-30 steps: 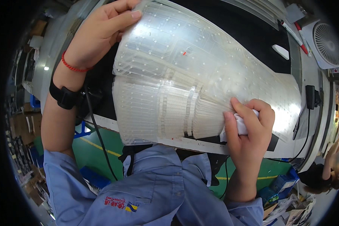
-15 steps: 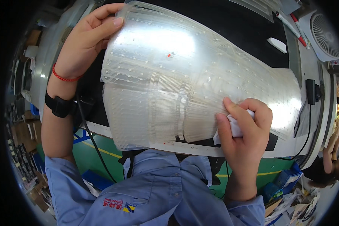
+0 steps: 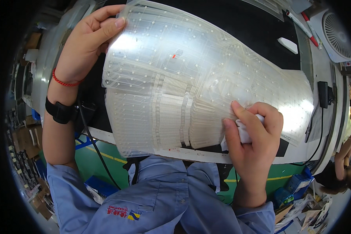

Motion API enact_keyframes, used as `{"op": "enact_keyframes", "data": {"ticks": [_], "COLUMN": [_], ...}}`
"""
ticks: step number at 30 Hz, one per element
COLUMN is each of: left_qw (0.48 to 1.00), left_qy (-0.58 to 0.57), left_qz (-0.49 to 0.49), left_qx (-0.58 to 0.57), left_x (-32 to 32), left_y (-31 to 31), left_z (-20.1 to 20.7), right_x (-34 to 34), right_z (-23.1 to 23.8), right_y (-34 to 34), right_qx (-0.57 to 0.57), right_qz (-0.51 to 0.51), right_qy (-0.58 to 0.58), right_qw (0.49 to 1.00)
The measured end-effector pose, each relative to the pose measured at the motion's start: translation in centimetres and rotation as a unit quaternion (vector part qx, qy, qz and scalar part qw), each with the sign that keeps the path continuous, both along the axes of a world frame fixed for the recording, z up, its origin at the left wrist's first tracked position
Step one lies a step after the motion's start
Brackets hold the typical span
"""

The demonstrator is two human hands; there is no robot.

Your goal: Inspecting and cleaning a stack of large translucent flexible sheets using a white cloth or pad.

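Note:
A large clear plastic sheet [image 3: 191,82] with printed circuit traces and small dots curves up over a black work mat [image 3: 261,35]. My left hand [image 3: 87,43] pinches the sheet's upper left corner and lifts that side. My right hand [image 3: 253,136] presses a crumpled white cloth [image 3: 243,132] against the sheet's lower middle. A red string bracelet and a black wrist strap sit on my left forearm.
A white fan [image 3: 337,35] stands at the top right beside two pens [image 3: 302,23]. A small white block [image 3: 288,45] lies on the mat. A black cable [image 3: 321,117] runs down the right side. Green floor and blue bins show below the bench edge.
My left hand has pulled the sheet's left corner down and toward me, so more of it faces the camera. My right hand with the cloth slid slightly left along the sheet.

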State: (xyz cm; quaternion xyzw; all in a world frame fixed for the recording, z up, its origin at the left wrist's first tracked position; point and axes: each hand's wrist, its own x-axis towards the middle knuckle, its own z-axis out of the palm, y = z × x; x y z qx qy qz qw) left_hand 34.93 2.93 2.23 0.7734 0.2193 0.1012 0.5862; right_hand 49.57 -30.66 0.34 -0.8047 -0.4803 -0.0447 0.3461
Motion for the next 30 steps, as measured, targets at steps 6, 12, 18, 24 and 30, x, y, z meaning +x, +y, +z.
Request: {"op": "enact_keyframes", "data": {"ticks": [6,12,18,24,30], "left_qw": [1.000,0.993,0.994,0.994,0.963], "left_qy": [0.006,0.007,0.006,-0.078,-0.185], "left_qz": [0.017,-0.058,-0.079,0.011,0.180], "left_qx": [0.024,-0.106,-0.074,-0.074,-0.079], "left_x": [0.3,0.1,0.1,-1.7,-6.1], "left_y": [-0.9,-0.3,-1.3,0.8,1.5], "left_z": [0.3,0.6,0.5,1.2,1.8], "right_x": [0.0,0.0,-0.2,-0.9,-1.0], "right_z": [0.1,0.2,0.4,-0.6,-0.1], "right_y": [-0.1,0.0,-0.3,-2.0,-1.7], "right_qx": [0.001,-0.001,-0.021,0.142,0.091], "right_qz": [-0.004,0.001,0.004,0.007,-0.003], "right_qy": [0.006,0.000,-0.006,0.004,-0.039], "right_qw": [1.000,1.000,1.000,0.990,0.995]}}
